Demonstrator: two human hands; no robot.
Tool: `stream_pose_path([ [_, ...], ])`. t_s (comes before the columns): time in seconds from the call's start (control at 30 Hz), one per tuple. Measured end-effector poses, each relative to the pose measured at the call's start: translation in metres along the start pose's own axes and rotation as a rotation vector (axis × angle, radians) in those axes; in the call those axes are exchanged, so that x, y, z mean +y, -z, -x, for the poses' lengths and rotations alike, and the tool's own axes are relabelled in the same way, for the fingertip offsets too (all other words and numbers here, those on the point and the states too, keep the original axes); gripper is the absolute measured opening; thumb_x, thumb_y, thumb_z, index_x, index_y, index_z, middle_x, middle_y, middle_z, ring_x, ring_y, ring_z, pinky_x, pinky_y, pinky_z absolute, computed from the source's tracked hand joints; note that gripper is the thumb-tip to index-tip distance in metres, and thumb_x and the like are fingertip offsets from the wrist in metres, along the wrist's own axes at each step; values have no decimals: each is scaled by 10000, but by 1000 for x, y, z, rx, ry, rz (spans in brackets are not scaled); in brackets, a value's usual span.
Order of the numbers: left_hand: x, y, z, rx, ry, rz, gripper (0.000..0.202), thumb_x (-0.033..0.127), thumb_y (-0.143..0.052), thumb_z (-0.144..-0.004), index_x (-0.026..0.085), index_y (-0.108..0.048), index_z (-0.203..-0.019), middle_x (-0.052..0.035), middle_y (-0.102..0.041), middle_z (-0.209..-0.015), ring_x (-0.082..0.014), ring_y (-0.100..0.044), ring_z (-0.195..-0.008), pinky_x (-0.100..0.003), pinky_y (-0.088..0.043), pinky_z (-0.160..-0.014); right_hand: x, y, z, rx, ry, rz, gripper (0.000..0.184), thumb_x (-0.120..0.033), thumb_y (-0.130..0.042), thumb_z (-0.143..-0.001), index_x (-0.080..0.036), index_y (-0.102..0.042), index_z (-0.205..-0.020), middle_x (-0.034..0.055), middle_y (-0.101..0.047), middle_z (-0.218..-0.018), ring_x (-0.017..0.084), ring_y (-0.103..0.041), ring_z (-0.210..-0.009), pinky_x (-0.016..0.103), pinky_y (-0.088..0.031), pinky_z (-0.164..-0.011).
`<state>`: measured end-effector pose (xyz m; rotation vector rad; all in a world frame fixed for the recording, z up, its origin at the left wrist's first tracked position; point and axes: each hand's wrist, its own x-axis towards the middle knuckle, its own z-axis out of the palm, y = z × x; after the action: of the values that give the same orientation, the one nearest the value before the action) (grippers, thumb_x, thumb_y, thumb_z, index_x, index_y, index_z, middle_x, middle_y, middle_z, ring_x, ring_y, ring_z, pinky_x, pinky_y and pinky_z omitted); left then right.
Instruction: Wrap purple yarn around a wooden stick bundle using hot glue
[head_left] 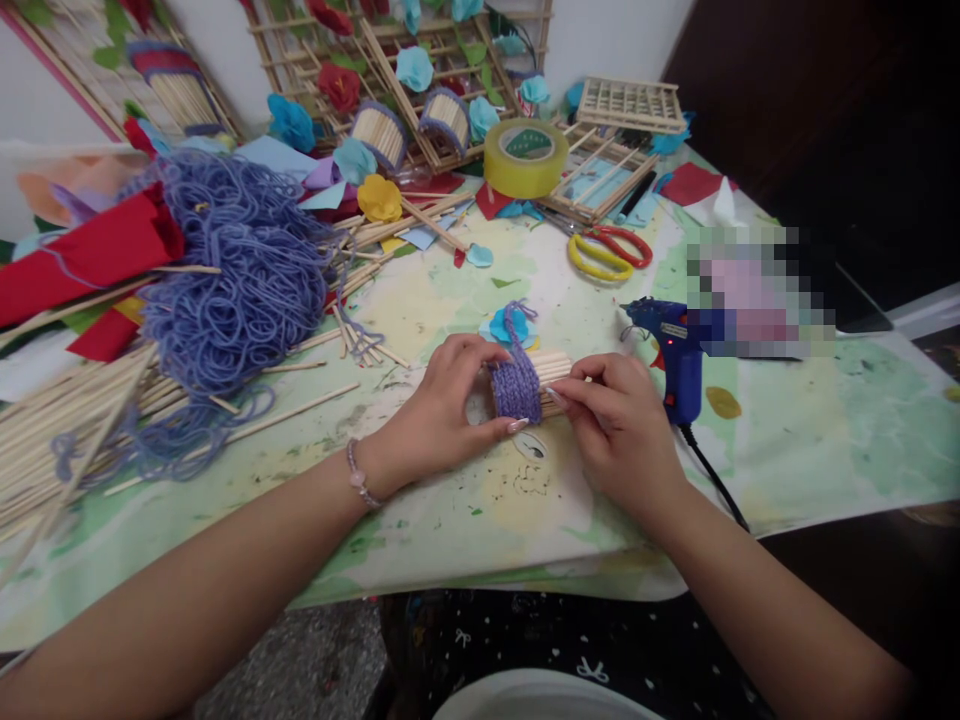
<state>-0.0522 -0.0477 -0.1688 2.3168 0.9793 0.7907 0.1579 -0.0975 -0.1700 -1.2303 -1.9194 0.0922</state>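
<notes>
A short bundle of pale wooden sticks [553, 366] lies on its side in front of me, with a band of braided purple yarn [516, 392] around its left end. A loose tail of the yarn sticks up from the band. My left hand [454, 400] is closed around the banded end, thumb below and fingers above. At the right, my right hand [619, 415] is closed in a pinch, its fingertips against the sticks beside the band. Whether those fingertips also hold something small is hidden. Just behind the bundle sits a blue paper flower [511, 326].
A blue glue gun [681, 365] with a red light stands right of my right hand, its cord trailing forward. Behind are scissors [609, 252] and yellow tape [525, 160]. Tangled purple yarn [232, 260] and loose sticks [90, 430] cover the left. Stick frames [630, 104] stand at the back.
</notes>
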Motion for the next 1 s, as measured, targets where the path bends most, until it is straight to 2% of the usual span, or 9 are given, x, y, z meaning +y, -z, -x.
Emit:
stream_pose_path([
  [0.2, -1, 0, 0, -7, -7, -7, 574, 376, -748, -736, 263, -440, -1207, -88, -454, -1214, -261, -438, -1198, -469, -394, -1052, 0, 1, 1, -15, -3, -11, 231, -92, -518, -882, -241, -688, -924, 46, -590, -874, 201, -548, -847, 398, -430, -771],
  [0.4, -1, 0, 0, -8, -6, -6, 591, 358, -759, -728, 252, -438, -1213, -93, -453, -1209, -260, -439, -1196, -466, -390, -1056, -4, 3, 3, 57, 38, 62, 196, -104, -548, -871, -212, -672, -977, 62, -574, -906, 203, -534, -849, 388, -431, -761],
  [0.63, -1, 0, 0, -4, -1, 13, 589, 366, -757, -727, 255, -442, -1213, -97, -443, -1223, -263, -436, -1203, -479, -386, -1061, -4, 0, 4, -4, 18, 132, 215, -118, -522, -898, -219, -685, -996, 73, -578, -924, 208, -501, -853, 400, -423, -772],
  [0.87, -2, -1, 0, 2, -4, 14, 580, 370, -754, -729, 263, -444, -1207, -92, -451, -1211, -264, -444, -1191, -483, -392, -1051, -4, 4, 5, 6, 35, 151, 243, -119, -525, -894, -246, -668, -1045, 57, -566, -895, 197, -492, -817, 391, -420, -753],
  [0.93, -2, -1, 1, 10, -1, 20, 578, 372, -757, -727, 264, -448, -1204, -91, -455, -1207, -265, -449, -1187, -484, -394, -1047, -7, 7, 8, -7, 67, 185, 301, -117, -511, -894, -234, -628, -1145, 76, -586, -959, 212, -504, -862, 422, -424, -804],
  [1.0, -2, -1, 1, 18, -2, 23, 582, 372, -762, -723, 264, -451, -1202, -91, -458, -1207, -263, -451, -1185, -481, -397, -1045, -12, 8, 12, -70, 90, 252, 351, -160, -502, -903, -179, -568, -1247, 144, -579, -1153, 272, -489, -1026, 483, -404, -899],
])
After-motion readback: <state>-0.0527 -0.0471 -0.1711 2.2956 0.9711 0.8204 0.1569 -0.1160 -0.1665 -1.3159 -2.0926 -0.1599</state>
